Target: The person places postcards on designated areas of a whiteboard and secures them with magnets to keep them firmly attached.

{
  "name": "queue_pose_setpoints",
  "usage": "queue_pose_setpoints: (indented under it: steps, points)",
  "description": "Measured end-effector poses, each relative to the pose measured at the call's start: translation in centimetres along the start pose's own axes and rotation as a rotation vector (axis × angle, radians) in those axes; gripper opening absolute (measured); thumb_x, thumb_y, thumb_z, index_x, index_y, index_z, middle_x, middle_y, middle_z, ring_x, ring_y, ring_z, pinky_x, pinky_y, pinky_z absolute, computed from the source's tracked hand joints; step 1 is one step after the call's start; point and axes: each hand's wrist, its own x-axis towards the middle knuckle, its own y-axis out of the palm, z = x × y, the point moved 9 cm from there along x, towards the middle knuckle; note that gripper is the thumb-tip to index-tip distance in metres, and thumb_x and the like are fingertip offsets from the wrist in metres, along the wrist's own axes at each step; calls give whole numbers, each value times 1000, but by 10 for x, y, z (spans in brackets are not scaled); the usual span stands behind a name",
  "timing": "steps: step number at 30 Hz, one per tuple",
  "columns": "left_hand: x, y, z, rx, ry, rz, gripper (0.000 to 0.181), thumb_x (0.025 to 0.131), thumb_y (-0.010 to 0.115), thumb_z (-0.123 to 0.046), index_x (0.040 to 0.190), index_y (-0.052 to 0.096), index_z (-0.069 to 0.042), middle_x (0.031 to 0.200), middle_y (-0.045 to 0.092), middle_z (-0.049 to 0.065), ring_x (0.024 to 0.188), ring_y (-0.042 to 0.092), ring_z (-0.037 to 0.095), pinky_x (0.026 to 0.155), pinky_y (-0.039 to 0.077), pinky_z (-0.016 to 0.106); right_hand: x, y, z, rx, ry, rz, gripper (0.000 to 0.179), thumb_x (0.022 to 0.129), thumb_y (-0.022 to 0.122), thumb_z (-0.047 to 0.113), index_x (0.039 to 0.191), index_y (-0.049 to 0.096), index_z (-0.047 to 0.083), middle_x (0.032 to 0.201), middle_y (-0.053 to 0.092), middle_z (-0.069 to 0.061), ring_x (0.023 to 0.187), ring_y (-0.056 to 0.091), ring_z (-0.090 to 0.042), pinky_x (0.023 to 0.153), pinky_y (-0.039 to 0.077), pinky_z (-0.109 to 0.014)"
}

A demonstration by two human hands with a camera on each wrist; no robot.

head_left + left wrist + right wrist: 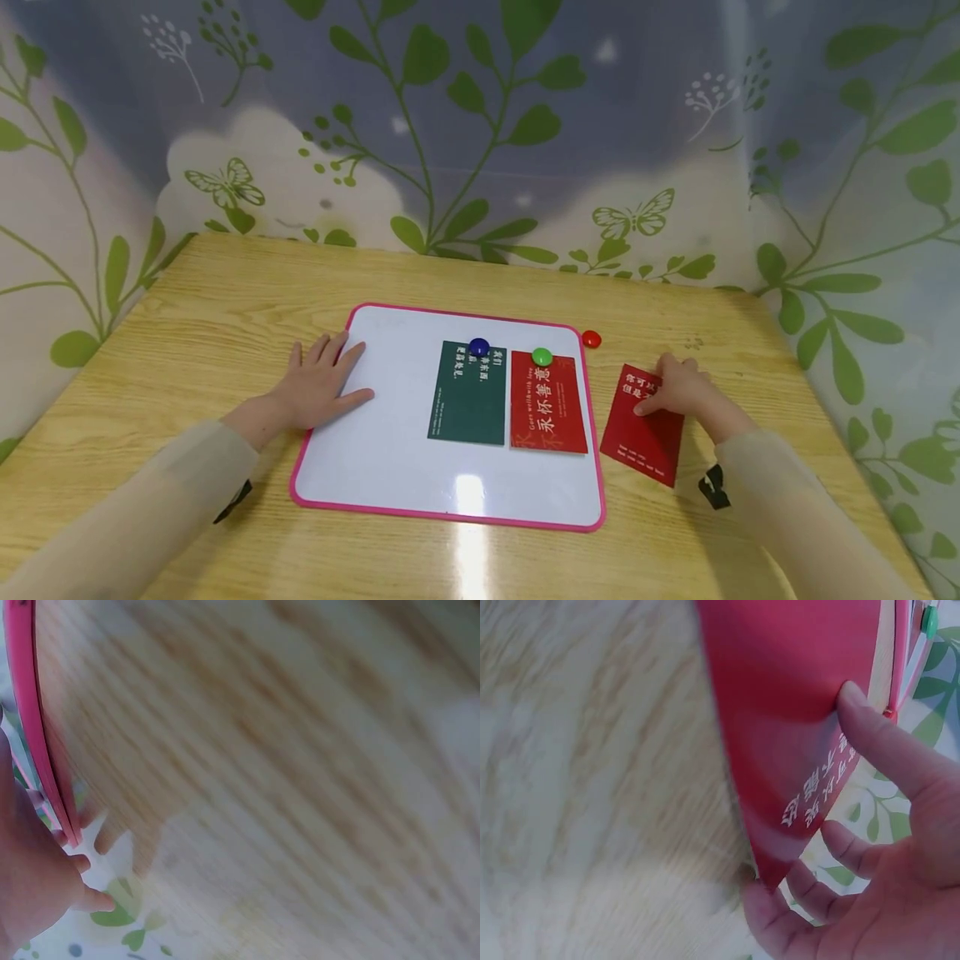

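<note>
My left hand [318, 387] lies with spread fingers over the left edge of a small whiteboard [390, 471] with a pink rim. On the board a dark green card [468, 408] sits under a blue round magnet [479, 347]. Beside it, a red card with white and gold writing [551, 408] has a green magnet [542, 357] at its top. To the right of the board, my right hand [678, 387] grips a plain red card [645, 437]. In the right wrist view its thumb [877, 731] presses the card's face while fingers touch the card's edge and corner.
A red round magnet [592, 339] lies on the wooden table [262, 283], just off the board's upper right corner. Leaf-patterned curtains or wall covering [480, 150] border the table's back and sides. Light glares on the board's lower part.
</note>
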Motion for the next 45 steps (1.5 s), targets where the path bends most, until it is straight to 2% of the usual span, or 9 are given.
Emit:
queue_pose_setpoints:
  steps: [6, 11, 16, 19, 23, 25, 28, 35, 45]
  points:
    - [-2, -2, -1, 9, 9, -12, 74, 91, 50, -49, 145, 29, -2, 149, 22, 28, 135, 19, 52, 102, 9, 74, 1, -1, -6, 66, -10, -36, 63, 76, 75, 20, 120, 43, -12, 119, 36, -39, 105, 37, -48, 88, 41, -55]
    - [-3, -4, -3, 0, 14, -13, 73, 91, 50, -48, 145, 30, -2, 149, 21, 27, 136, 19, 52, 102, 9, 74, 1, -5, -15, 248, -27, -128, 62, 82, 67, 5, 133, 37, -12, 130, 38, -41, 114, 45, -49, 87, 49, -48]
    - [-3, -4, -3, -7, 15, -9, 73, 91, 51, -48, 145, 29, -3, 150, 21, 27, 136, 18, 52, 102, 9, 74, 0, -6, -22, 447, -35, -175, 49, 90, 58, 5, 135, 40, -9, 109, 57, -26, 87, 61, -23, 68, 51, -26]
    - [-4, -4, -3, -14, 12, -6, 73, 91, 51, -48, 145, 29, -3, 150, 20, 27, 136, 18, 52, 102, 9, 74, 1, -5, -26, 573, -13, -169, 50, 95, 53, 15, 138, 38, -7, 114, 57, -23, 80, 58, -4, 67, 49, -17]
    - [-4, -3, -2, -19, 8, -1, 74, 92, 50, -49, 145, 28, -3, 150, 19, 27, 136, 17, 53, 102, 8, 74, 2, 4, -25, 808, 29, -64, 62, 97, 47, 29, 145, 25, -3, 145, 33, -26, 110, 56, -14, 90, 48, -22]
    - [-4, -3, -1, -22, 7, 2, 74, 92, 50, -49, 146, 28, -3, 150, 19, 27, 136, 16, 53, 102, 7, 74, 1, 10, -20, 857, 14, 19, 65, 98, 46, 28, 147, 18, -3, 151, 20, -26, 131, 40, -27, 105, 39, -31]
    - [-5, -2, 0, -24, 5, 6, 74, 92, 50, -49, 146, 27, -3, 151, 18, 27, 137, 15, 52, 103, 6, 73, -3, 14, -11, 756, -35, 93, 63, 97, 49, 19, 146, 18, -5, 149, 21, -32, 135, 32, -37, 107, 38, -39]
    - [-3, 0, 3, -16, 0, 4, 75, 91, 50, -48, 146, 27, -3, 151, 18, 27, 137, 15, 52, 103, 6, 73, -13, 3, 1, 324, -107, 2, 59, 88, 62, 10, 133, 32, -12, 125, 42, -39, 104, 54, -40, 75, 52, -34]
    - [-1, 2, 2, -13, 7, 15, 75, 91, 51, -47, 147, 25, -4, 151, 17, 26, 137, 14, 51, 103, 5, 74, -12, -7, -14, 401, -107, -5, 53, 88, 60, 5, 132, 36, -14, 118, 45, -36, 87, 62, -24, 65, 56, -32]
